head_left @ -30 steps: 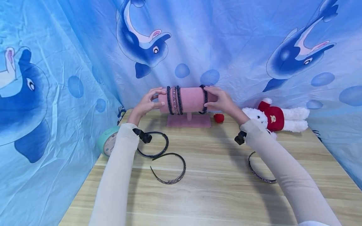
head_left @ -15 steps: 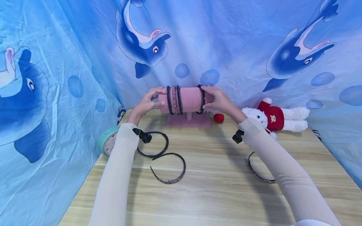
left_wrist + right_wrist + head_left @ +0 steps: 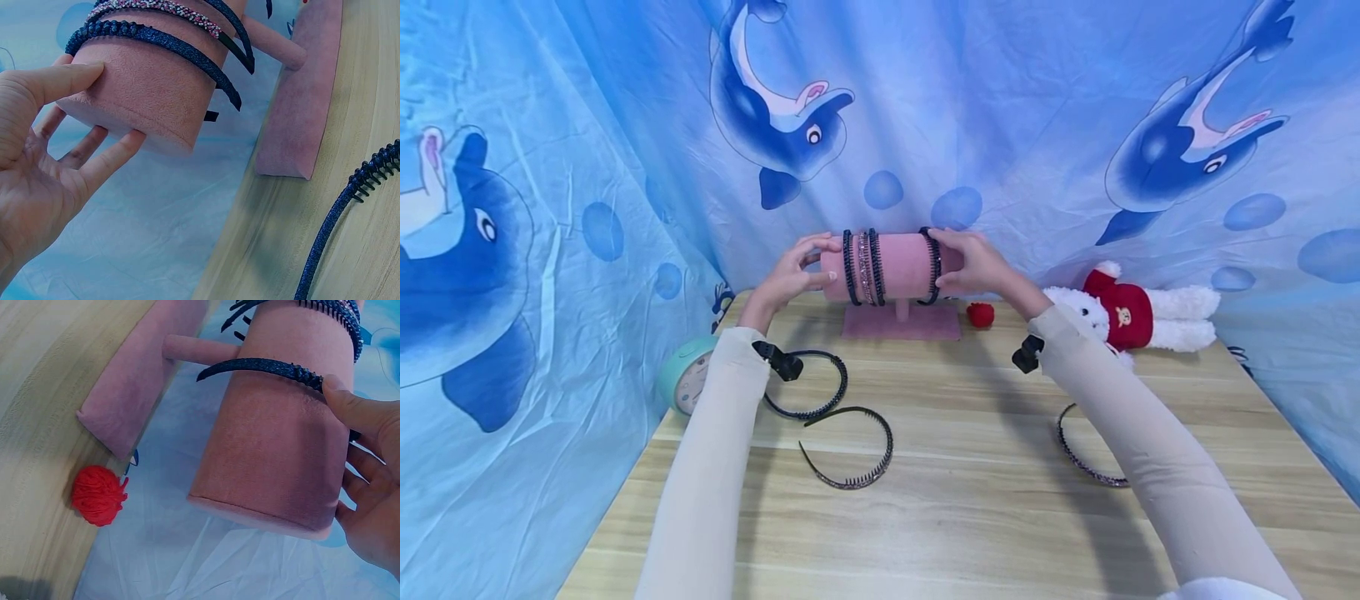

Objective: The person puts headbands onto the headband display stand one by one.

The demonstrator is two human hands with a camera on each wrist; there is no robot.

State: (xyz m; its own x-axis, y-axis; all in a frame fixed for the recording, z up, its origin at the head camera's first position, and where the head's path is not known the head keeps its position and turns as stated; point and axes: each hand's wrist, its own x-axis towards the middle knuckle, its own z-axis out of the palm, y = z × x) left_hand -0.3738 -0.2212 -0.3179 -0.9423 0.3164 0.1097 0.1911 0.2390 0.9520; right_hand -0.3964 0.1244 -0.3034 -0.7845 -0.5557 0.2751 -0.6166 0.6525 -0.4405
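A pink velvet headband stand [image 3: 904,265] with a horizontal roll stands at the back of the table. My left hand [image 3: 784,273] steadies the roll's left end, thumb on the front [image 3: 94,74] and fingers at the end face. Toward the roll's right end, my right hand [image 3: 983,265] holds a dark blue headband [image 3: 935,271] worn over the roll. In the right wrist view the thumb presses that band's beaded part [image 3: 306,376], while the other fingers reach behind the roll. Left of it sit several headbands close together, including a pink glittery headband [image 3: 169,14] and a dark blue headband [image 3: 156,39].
Two headbands lie at the table's left, a dark blue headband [image 3: 842,383] and a toothed headband [image 3: 889,454]. Another headband [image 3: 1086,468] lies at the right, partly under my forearm. Around stand a mint clock [image 3: 685,375], a red yarn ball [image 3: 980,314] and a white plush toy [image 3: 1180,317].
My right hand has slid the dark blue headband a little leftward along the roll, toward the other headbands. The left hand has kept its place at the left end.
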